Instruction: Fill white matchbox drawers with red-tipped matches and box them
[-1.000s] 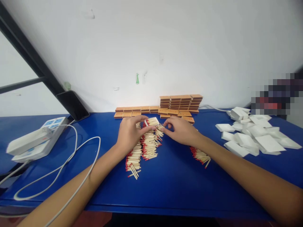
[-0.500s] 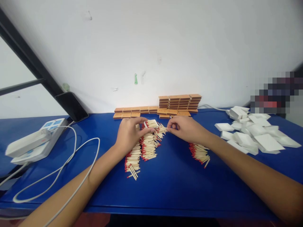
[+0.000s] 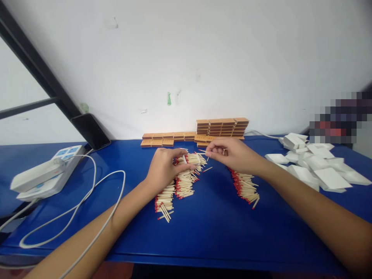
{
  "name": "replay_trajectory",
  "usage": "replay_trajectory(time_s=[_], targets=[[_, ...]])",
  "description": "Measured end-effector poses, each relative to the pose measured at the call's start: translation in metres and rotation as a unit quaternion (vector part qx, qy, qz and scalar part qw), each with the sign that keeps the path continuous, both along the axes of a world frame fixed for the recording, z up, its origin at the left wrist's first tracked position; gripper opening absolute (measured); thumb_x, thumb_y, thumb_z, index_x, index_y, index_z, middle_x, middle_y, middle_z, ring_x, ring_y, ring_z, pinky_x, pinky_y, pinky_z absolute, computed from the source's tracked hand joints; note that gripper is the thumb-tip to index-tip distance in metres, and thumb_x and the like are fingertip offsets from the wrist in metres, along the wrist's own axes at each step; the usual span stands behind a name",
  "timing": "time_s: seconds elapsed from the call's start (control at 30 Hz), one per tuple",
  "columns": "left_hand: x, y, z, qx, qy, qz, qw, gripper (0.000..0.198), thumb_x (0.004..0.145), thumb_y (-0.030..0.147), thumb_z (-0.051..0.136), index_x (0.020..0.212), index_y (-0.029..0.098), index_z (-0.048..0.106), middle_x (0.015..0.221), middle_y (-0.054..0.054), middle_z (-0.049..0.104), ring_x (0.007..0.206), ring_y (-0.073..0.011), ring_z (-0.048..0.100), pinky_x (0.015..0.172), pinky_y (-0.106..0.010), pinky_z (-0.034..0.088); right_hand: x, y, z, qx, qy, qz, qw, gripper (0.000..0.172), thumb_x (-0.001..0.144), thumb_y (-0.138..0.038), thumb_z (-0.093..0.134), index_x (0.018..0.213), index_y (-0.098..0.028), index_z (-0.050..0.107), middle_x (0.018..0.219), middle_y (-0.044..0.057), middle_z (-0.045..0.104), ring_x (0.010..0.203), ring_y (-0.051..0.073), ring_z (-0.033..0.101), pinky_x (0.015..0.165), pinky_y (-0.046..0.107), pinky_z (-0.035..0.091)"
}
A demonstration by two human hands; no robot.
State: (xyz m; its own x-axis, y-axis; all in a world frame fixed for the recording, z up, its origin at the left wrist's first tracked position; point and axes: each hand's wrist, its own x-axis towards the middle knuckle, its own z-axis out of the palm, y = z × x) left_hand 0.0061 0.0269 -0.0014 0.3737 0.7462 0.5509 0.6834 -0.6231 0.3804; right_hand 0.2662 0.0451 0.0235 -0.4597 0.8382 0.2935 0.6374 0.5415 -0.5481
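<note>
Near the desk's (image 3: 186, 232) back edge, I clasp a matchbox tray (image 3: 185, 159) in my half-curled left hand (image 3: 163, 166), right hand (image 3: 232, 154) nearly closed, pinching matchsticks (image 3: 202, 151).

Soft, fairly even indoor light is washing over the wall (image 3: 247, 58), which is going greyer toward the upper right corner. The blue tabletop (image 3: 186, 236) is giving off a dull sheen, and the white boxes (image 3: 328, 177) are showing brighter tops than sides, so it's looking like light from above. The wide lens is kinda stretching the forearms (image 3: 305, 205). Matches (image 3: 184, 185) are looking a bit smeary, and chunky pixels are covering a dark patch (image 3: 340, 116) at right.
</note>
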Motion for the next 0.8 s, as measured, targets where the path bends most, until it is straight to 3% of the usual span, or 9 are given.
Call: replay_trajectory(time_s=[0.33, 0.63, 0.8], targets=[[0.003, -0.003, 0.001, -0.010, -0.022, -0.044, 0.999, 0.030, 0.090, 0.049, 0.080, 0.105, 0.023, 0.080, 0.102, -0.005, 0.083, 0.084, -0.0232, 0.076, 0.080, -0.038, 0.053, -0.011, -0.015, -0.003, 0.030, -0.012, 0.068, 0.997, 0.018, 0.096, -0.036, 0.063, 0.091, -0.023, 0.074, 0.081, 0.001, 0.065, 0.070, 0.015, 0.056, 0.067, 0.030, 0.042], [0.005, -0.006, 0.003, -0.023, -0.022, -0.058, 0.998, 0.031, 0.085, 0.045, 0.086, 0.106, 0.023, 0.080, 0.101, -0.002, 0.083, 0.084, -0.0207, 0.076, 0.082, -0.036, 0.052, -0.015, -0.014, -0.011, 0.053, 0.015, 0.057, 0.997, 0.015, 0.096, -0.034, 0.065, 0.090, -0.023, 0.073, 0.079, 0.001, 0.065, 0.070, 0.015, 0.056, 0.065, 0.029, 0.041], [0.004, -0.005, 0.005, -0.037, -0.044, -0.013, 0.998, 0.030, 0.084, 0.044, 0.087, 0.106, 0.024, 0.080, 0.101, -0.003, 0.083, 0.086, -0.0224, 0.077, 0.081, -0.036, 0.055, -0.010, -0.009, -0.006, 0.053, 0.012, 0.015, 0.998, 0.017, 0.095, -0.034, 0.063, 0.086, -0.022, 0.072, 0.074, 0.001, 0.064, 0.067, 0.015, 0.055, 0.062, 0.030, 0.040]])
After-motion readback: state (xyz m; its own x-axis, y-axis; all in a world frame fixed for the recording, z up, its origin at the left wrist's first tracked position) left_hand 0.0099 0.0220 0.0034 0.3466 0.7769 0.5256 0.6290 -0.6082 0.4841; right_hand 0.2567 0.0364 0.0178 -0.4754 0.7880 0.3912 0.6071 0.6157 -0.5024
